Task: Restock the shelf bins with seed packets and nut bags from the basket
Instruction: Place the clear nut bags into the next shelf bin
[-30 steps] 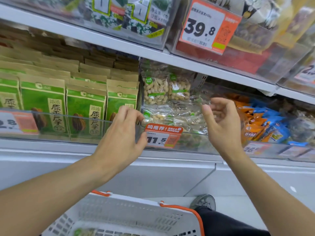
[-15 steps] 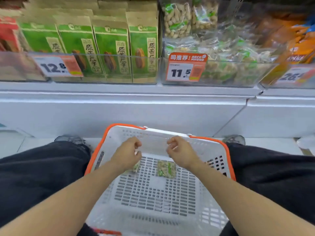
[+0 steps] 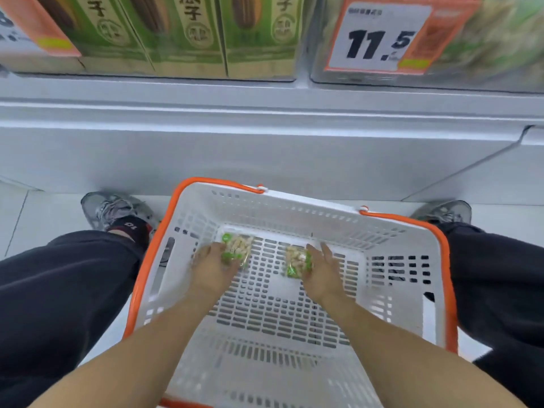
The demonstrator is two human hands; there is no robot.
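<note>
A white basket with an orange rim (image 3: 445,269) sits on the floor between my legs. Two small clear nut bags with green labels lie at the far end of its bottom. My left hand (image 3: 213,267) grips the left nut bag (image 3: 239,248). The right nut bag (image 3: 296,262) is held at its right side by my right hand (image 3: 322,273), whose fingertips point forward. At the top of the view is the shelf, with green seed packets (image 3: 188,30) in one clear bin and nut bags (image 3: 494,39) in the bin to the right.
An orange price tag reading 11.5 (image 3: 379,39) hangs on the nut bin's front. The white shelf base (image 3: 265,148) stands just beyond the basket. My black trouser legs (image 3: 59,290) and grey shoes (image 3: 114,209) flank the basket on both sides.
Both hands came down from the shelf bin into the basket and now each has a nut bag. My view has tilted down and closer to the basket.
</note>
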